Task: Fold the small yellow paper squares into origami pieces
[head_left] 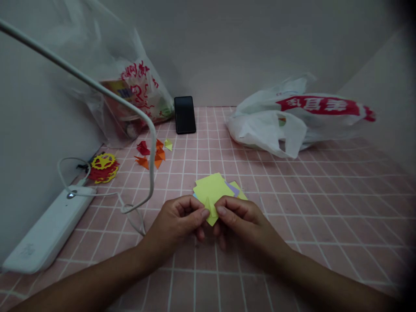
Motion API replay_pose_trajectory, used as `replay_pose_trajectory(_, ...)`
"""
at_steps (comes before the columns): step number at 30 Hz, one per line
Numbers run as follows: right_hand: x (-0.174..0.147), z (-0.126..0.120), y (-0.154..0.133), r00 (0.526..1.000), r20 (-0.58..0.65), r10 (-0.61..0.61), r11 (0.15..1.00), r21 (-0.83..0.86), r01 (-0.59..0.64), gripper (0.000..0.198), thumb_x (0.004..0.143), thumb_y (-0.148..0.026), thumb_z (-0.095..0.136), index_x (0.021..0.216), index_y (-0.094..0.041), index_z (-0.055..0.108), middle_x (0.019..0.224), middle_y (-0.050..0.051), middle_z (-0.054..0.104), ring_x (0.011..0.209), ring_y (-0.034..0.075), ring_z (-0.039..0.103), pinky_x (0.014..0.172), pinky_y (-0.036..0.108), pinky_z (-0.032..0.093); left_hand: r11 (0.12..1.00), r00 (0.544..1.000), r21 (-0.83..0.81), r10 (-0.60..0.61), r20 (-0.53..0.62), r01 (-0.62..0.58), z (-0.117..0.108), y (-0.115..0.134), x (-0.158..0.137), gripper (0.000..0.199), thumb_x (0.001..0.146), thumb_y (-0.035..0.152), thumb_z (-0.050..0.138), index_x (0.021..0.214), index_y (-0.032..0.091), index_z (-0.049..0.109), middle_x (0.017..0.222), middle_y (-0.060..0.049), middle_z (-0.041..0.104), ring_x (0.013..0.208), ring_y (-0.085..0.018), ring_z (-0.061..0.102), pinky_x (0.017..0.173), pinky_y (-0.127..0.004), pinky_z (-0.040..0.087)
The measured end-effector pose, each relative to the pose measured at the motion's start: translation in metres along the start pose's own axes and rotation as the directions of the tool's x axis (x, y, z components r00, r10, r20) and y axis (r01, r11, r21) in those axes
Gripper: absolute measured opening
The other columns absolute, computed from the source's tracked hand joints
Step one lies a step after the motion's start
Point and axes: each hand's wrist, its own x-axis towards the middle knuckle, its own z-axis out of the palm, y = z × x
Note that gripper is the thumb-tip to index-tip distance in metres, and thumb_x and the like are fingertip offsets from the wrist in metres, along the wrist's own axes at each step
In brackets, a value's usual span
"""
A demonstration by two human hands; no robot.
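Observation:
Between both hands is a small piece of yellow folded paper (212, 211), with a narrow raised fold down its middle. My left hand (183, 218) pinches its left edge between thumb and fingers. On the opposite edge, my right hand (243, 218) pinches it the same way. Just behind lies a loose stack of square paper sheets (212, 184), yellow on top, with a purple sheet (232, 189) and another yellow corner showing at the right. The hands partly hide the stack's near side.
Small folded paper pieces (159, 155) in red, orange and yellow lie at left. Beyond them are a black phone (185, 115) and a plastic bag (143, 86). A white bag (266, 125) sits back right. Left are gear-shaped cutouts (103, 168), a white power strip (48, 229) and a cable (151, 160).

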Motion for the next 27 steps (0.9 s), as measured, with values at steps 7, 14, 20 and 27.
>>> replay_pose_trajectory(7, -0.0009, 0.0033, -0.0047, 0.999, -0.050, 0.002, 0.995, -0.095, -0.007, 0.030, 0.086, -0.040, 0.059, 0.067, -0.017, 0.052, 0.055, -0.003, 0.057, 0.040, 0.007, 0.051, 0.041, 0.019, 0.038, 1.000, 1.000, 0.014, -0.006, 0.007, 0.006, -0.0013, -0.0016, 0.0004, 0.019, 0.079, 0.030, 0.070, 0.073, 0.015, 0.061, 0.060, 0.005, 0.061, 0.048, -0.006, 0.056, 0.050, -0.017, 0.044)
replay_pose_trajectory(14, 0.0012, -0.0020, 0.0013, 1.000, 0.022, -0.004, 1.000, 0.007, 0.004, 0.031, 0.088, -0.042, 0.059, 0.070, -0.017, 0.056, 0.059, -0.001, 0.061, 0.041, 0.007, 0.053, 0.041, 0.019, 0.039, 1.000, 1.000, 0.009, -0.001, 0.004, 0.001, -0.0016, -0.0022, 0.0013, 0.020, 0.078, 0.031, 0.070, 0.072, 0.015, 0.059, 0.060, 0.005, 0.059, 0.045, -0.005, 0.052, 0.047, -0.017, 0.044)
replay_pose_trajectory(20, 0.0018, -0.0017, -0.0019, 0.999, 0.035, 0.019, 1.000, 0.019, -0.019, 0.029, 0.084, -0.040, 0.063, 0.070, -0.017, 0.054, 0.059, -0.002, 0.061, 0.041, 0.006, 0.054, 0.042, 0.018, 0.040, 1.000, 1.000, 0.010, -0.012, 0.011, 0.012, -0.0008, -0.0019, 0.0001, 0.020, 0.077, 0.031, 0.069, 0.071, 0.015, 0.058, 0.059, 0.005, 0.058, 0.043, -0.005, 0.051, 0.046, -0.017, 0.044)
replay_pose_trajectory(27, 0.0018, 0.0019, -0.0024, 1.000, -0.025, 0.003, 0.996, -0.090, -0.006, 0.027, 0.085, -0.035, 0.058, 0.065, -0.019, 0.049, 0.050, -0.005, 0.055, 0.037, 0.006, 0.048, 0.040, 0.018, 0.036, 1.000, 1.000, 0.019, -0.004, 0.001, 0.004, 0.0007, -0.0005, -0.0013, 0.018, 0.078, 0.028, 0.068, 0.070, 0.015, 0.058, 0.058, 0.005, 0.057, 0.044, -0.005, 0.049, 0.045, -0.016, 0.042)
